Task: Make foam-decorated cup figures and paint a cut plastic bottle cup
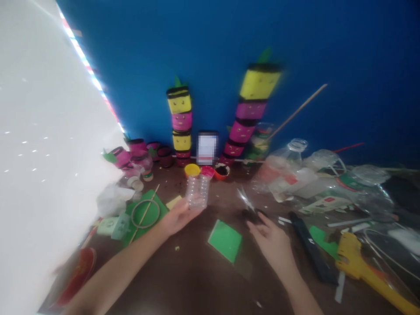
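A clear ribbed piece of plastic bottle [197, 192] is gripped from below by my left hand [179, 215], fingers and thumb round its lower end. My right hand [267, 234] has its fingers on the black handles of a pair of scissors [246, 202], whose blades point away from me and stand slightly apart. Whether the scissors rest on the table is blurred. Between my hands lies a folded green square of paper or foam [225, 240]. Just beyond the bottle piece stand small cups of yellow paint [192, 169], pink paint [207, 171] and a dark substance [222, 172].
Stacked yellow and pink face pots [181, 122] lean against the blue wall [210, 39]. On the right are several clear bottles [292, 159], a black cutter-like tool [313, 249] and a yellow glue gun [351, 258]. A ring [145, 201] lies on green sheet at left.
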A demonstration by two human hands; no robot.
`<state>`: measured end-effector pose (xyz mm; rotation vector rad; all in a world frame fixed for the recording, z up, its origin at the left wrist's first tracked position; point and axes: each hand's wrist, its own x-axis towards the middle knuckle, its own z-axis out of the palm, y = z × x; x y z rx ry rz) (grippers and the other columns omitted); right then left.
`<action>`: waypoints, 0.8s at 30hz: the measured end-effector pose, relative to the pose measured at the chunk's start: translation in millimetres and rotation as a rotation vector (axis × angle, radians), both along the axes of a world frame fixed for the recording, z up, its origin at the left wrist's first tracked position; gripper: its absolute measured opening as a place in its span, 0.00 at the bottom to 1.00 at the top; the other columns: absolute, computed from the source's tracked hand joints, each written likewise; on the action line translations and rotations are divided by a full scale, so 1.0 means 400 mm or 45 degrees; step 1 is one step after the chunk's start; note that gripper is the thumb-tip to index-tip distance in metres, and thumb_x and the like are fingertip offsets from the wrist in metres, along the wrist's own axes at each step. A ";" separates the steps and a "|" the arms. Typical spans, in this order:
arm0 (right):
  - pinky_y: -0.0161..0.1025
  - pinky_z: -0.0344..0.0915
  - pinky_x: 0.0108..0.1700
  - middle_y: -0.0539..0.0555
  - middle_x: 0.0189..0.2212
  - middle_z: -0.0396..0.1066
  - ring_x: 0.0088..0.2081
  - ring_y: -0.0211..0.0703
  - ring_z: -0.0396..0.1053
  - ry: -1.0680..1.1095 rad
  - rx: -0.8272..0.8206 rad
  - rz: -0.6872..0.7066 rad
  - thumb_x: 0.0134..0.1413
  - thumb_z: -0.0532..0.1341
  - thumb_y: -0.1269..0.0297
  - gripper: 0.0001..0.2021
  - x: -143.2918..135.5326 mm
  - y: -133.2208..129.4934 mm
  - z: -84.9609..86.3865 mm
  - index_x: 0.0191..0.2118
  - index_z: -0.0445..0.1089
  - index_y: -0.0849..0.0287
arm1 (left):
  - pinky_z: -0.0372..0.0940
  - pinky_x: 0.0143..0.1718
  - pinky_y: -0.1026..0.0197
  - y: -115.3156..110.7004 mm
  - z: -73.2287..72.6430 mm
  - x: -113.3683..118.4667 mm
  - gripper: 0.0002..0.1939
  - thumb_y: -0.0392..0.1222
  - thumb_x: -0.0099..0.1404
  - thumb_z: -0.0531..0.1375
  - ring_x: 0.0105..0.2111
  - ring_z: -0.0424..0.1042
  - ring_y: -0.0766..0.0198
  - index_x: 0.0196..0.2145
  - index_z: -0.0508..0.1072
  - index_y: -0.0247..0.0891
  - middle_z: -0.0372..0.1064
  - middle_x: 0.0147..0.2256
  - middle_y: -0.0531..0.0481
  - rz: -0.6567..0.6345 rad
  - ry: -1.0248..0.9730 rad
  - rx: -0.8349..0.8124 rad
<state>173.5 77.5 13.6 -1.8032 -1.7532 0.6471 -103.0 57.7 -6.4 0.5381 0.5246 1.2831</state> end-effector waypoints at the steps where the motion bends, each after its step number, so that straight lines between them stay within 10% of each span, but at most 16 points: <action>1: 0.41 0.65 0.35 0.56 0.23 0.75 0.28 0.48 0.72 -0.002 0.042 0.006 0.46 0.56 0.51 0.26 0.000 0.000 -0.001 0.47 0.69 0.66 | 0.49 0.60 0.47 0.000 0.008 0.003 0.25 0.44 0.53 0.66 0.53 0.63 0.51 0.47 0.69 0.32 0.68 0.49 0.40 -0.010 0.027 0.023; 16: 0.43 0.66 0.40 0.61 0.39 0.72 0.37 0.47 0.70 0.222 0.242 0.186 0.51 0.56 0.54 0.14 -0.031 -0.018 -0.008 0.33 0.72 0.58 | 0.61 0.52 0.52 -0.024 0.014 0.037 0.35 0.27 0.42 0.70 0.50 0.66 0.54 0.48 0.67 0.42 0.64 0.53 0.43 0.062 0.522 0.202; 24: 0.36 0.64 0.29 0.54 0.30 0.73 0.27 0.40 0.68 1.228 -0.714 0.275 0.47 0.62 0.51 0.17 -0.114 -0.075 0.013 0.37 0.72 0.59 | 0.59 0.53 0.49 -0.044 0.020 0.042 0.36 0.30 0.42 0.71 0.51 0.66 0.52 0.50 0.68 0.43 0.64 0.53 0.41 -0.160 0.593 0.343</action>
